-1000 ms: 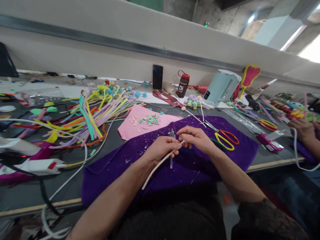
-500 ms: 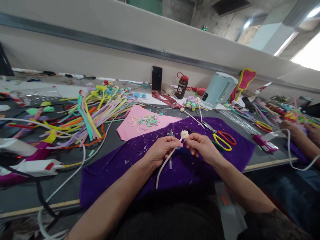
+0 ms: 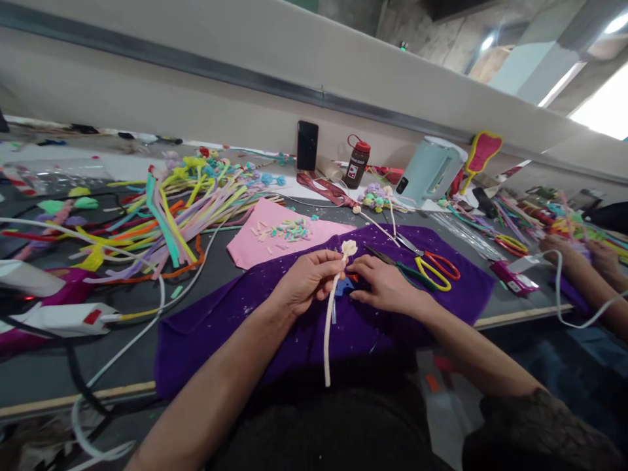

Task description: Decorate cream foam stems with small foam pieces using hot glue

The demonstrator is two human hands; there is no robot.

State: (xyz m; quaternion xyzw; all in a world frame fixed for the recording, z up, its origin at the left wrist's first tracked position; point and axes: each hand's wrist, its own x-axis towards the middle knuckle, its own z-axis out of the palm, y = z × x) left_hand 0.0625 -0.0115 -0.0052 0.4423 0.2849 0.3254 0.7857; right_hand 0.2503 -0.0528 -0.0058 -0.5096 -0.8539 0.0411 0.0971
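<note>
Centre of frame: left hand pinched around a cream fuzzy pipe-cleaner stem, with a small rolled cream bud already formed at its top end and the long tail hanging straight down toward the lower middle. Bud coiled, then; stem below it bare and unwrapped, no leaves or other colour on it. Just right of that, right hand lowered to the purple cloth mat, fingers curled around a small blue object with a red spot showing beside it; grip on it likely, but too hidden to tell for sure. Right of centre, yellow-and-red handled scissors lying unused on the cloth. Above centre, pink sheet with small cut pastel pieces. Upper left, a loose heap of multicoloured pipe cleaners, still uncut. Near the back, a cluster of finished pastel flowers. Far right edge, another person's hands.
</note>
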